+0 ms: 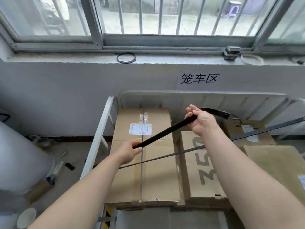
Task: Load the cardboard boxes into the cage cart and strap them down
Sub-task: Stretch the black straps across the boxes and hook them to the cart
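Several cardboard boxes fill the cage cart (105, 123) below me. The left box (148, 171) carries a white label, and the middle box (203, 166) is marked 350. More boxes (270, 161) lie at the right. A black strap (158, 133) runs taut between my hands above the boxes. My left hand (130, 152) grips its lower end. My right hand (200, 119) grips it higher up, and the strap curves on behind that hand toward the cart's back rail. A second thin strap (166, 157) stretches across the boxes from lower left to upper right.
The cart's white back rail (198, 95) stands against a wall under a barred window. A paper sign (198, 79) hangs on the wall. A large white roll (21, 159) and small clutter on the floor lie at the left.
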Demonstrator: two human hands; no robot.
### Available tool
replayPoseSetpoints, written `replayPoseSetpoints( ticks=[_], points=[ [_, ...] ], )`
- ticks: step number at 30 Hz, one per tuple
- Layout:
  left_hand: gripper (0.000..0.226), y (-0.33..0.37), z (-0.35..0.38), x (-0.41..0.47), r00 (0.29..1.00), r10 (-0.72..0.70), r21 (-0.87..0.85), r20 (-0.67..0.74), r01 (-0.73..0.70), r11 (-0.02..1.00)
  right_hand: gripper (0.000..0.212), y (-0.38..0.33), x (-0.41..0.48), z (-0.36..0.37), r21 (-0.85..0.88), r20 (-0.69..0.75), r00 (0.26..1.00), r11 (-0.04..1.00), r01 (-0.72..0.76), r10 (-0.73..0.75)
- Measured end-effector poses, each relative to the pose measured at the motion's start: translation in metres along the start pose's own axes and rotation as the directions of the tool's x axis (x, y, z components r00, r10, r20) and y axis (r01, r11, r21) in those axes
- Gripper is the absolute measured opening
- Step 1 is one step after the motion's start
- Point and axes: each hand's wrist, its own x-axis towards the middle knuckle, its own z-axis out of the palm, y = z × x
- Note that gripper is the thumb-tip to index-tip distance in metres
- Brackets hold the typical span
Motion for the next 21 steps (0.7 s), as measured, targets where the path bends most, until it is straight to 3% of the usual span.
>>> replayPoseSetpoints(
  ticks=[4, 9, 21],
  points=[
    [0.014, 0.04, 0.031, 0.013, 0.999, 0.024, 0.02, 0.023, -0.025, 0.999, 0.028, -0.043, 0.012, -0.041, -0.008, -0.099, 0.995, 1.0, 0.027, -0.028],
    [0.019, 0.09, 0.062, 0.033, 1.0, 0.029, 0.017, -0.005, -0.029, 0.999, 0.026, -0.098, 0.043, -0.087, -0.006, -0.163, 0.986, 1.0, 0.028, -0.029],
    [0.015, 0.168, 0.152, 0.069, 0.992, -0.065, -0.03, -0.107, 0.062, 0.998, 0.015, -0.208, 0.116, -0.196, 0.068, -0.066, 0.995, 0.995, -0.071, 0.075]
  ],
)
